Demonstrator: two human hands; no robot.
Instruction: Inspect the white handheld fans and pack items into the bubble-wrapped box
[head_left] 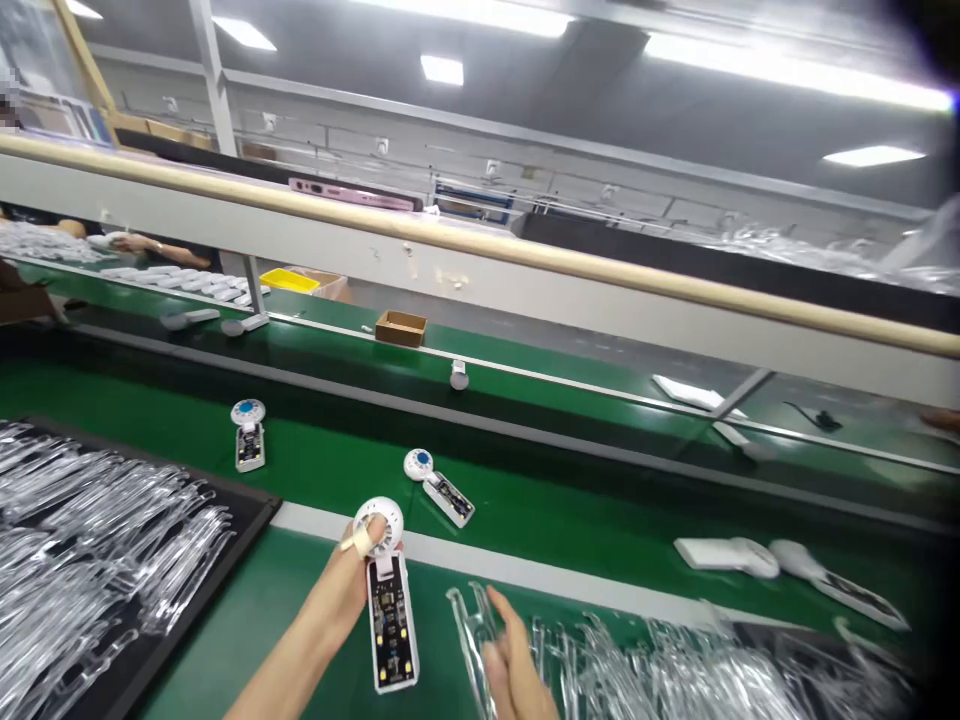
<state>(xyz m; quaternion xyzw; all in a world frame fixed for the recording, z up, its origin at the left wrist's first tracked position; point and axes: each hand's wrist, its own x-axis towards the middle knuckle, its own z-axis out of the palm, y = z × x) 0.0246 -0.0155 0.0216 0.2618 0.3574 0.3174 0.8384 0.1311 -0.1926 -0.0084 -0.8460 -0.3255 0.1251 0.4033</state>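
My left hand [352,580], with a pale wrap on one finger, grips a white handheld device [391,620] by its round head. The device's long body lies open, with a black circuit board and small yellow parts facing up. In my right hand [516,655] is a clear plastic frame [470,630], held upright to the right of the device. Two similar devices with blue-centred heads, one nearer [442,487] and one farther left [248,435], lie on the green conveyor belt. Clear plastic frames [667,665] are heaped beside my right hand.
A black tray [251,520] full of clear plastic frames stands at the left. On the belt at right lie two more white devices [727,556]. Behind a rail are a small cardboard box [401,328], a yellow tray [290,281] and another person's arm [176,252].
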